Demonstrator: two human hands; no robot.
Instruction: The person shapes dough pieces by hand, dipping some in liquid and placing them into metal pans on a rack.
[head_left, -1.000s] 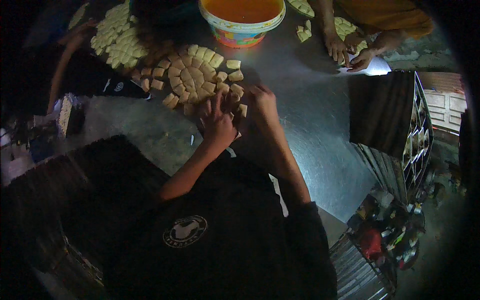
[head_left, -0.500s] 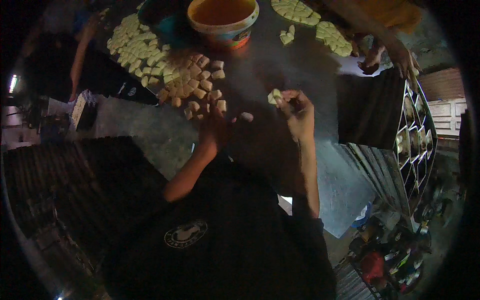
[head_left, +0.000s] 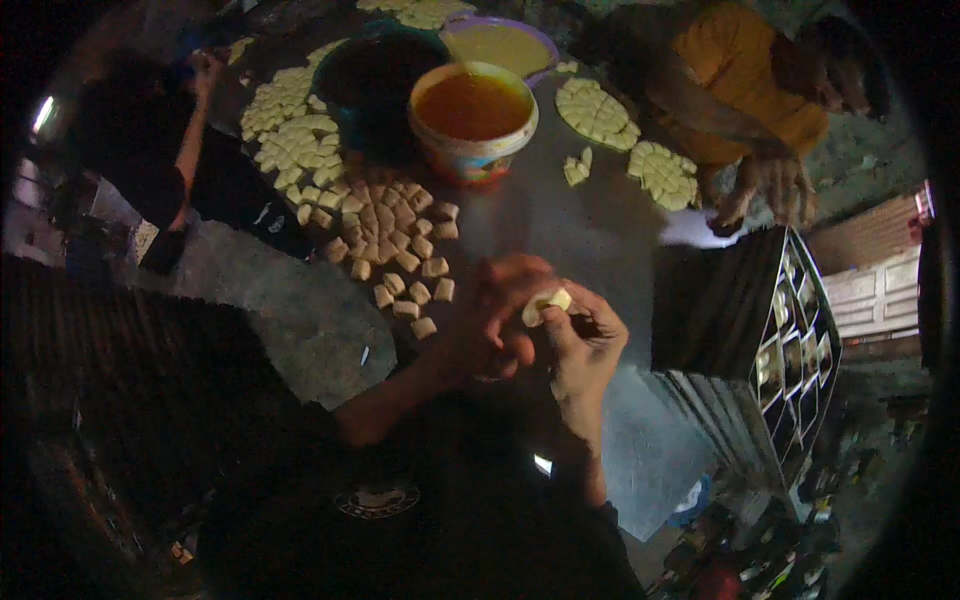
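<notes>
My right hand pinches a pale, flattened dough piece between thumb and fingers, in front of my chest. Close beside it is my left hand, its fingers curled toward the dough and its thumb bent. Shadow and blur hide what the left fingers hold, if anything. To the left on the dark tabletop lie many brownish cut pieces, some loose near my left forearm. Pale yellow dough pieces spread out beyond them.
A bucket of orange liquid stands ahead, near a dark basin and a purple-rimmed basin. Scored dough rounds lie at far right, by a co-worker's hands. Another person's arm shows at left.
My left hand has come away from the brownish pieces, moving right to meet my right hand. The right hand still holds the dough piece, now lower in view. The view has tilted up.
</notes>
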